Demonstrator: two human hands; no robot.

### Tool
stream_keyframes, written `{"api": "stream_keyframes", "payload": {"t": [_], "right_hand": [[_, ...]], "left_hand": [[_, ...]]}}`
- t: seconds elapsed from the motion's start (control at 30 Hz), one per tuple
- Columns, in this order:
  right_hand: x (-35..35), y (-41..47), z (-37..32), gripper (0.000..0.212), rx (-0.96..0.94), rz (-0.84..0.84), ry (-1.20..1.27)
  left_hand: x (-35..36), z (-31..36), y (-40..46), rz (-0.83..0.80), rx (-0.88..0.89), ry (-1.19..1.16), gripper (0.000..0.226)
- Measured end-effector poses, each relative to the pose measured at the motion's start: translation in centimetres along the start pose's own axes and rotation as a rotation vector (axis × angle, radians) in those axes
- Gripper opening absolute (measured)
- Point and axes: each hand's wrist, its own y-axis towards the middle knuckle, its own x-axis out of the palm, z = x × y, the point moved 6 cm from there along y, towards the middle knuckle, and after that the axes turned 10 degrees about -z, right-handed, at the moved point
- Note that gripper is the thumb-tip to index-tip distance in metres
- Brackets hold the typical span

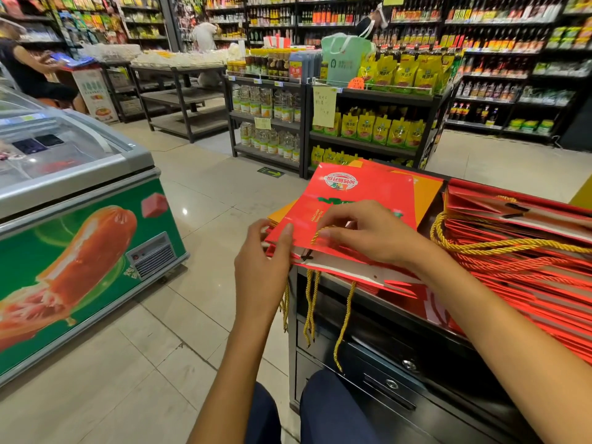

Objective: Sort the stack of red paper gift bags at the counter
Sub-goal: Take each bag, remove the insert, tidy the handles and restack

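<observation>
A flat red paper gift bag (365, 190) with a round logo lies on top of a small pile at the left end of the black counter (400, 341). My left hand (266, 254) pinches the near left corner of that top bag, thumb on top. My right hand (362, 232) rests on the bag's near edge and holds its gold rope handle (320, 233) between the fingertips. More gold handles (342, 322) dangle over the counter's front. A larger stack of red bags (525, 251) with gold ropes lies to the right, fanned out.
A chest freezer (73, 219) with a sausage picture stands to the left across a tiled aisle. Store shelves (368, 123) with yellow packets and bottles stand beyond the counter. A person (25, 68) stands at the far left. My knees (323, 411) are below the counter's drawers.
</observation>
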Motion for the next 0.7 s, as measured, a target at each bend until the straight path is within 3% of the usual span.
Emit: {"api": "stream_keyframes", "payload": {"t": [0.1,0.3,0.4,0.5,0.57,0.7], "right_hand": [[-0.3,0.0,0.0,0.009,-0.039,0.074,0.046],[-0.4,-0.2,0.4,0.011,0.027,0.126,-0.014],[-1.0,-0.9,0.9,0.035,0.198,-0.050,-0.271],[0.5,-1.2,1.6,0.048,0.271,-0.259,-0.386],[1.6,-1.1,1.7,0.051,0.267,-0.257,-0.355],[1.9,-0.6,0.6,0.053,0.204,-0.131,-0.181]], "left_hand": [[0.6,-1.3,0.2,-0.045,-0.133,-0.107,0.023],[0.2,-2.3,0.2,0.003,-0.187,-0.285,0.027],[0.3,-3.2,-1.5,0.043,-0.351,-0.504,0.046],[2.3,-3.3,-3.4,-0.108,-0.430,-0.603,0.054],[3.7,-2.2,-4.0,-0.170,-0.407,-0.629,0.046],[3.2,1.0,-2.6,-0.063,-0.215,-0.622,0.039]]}}
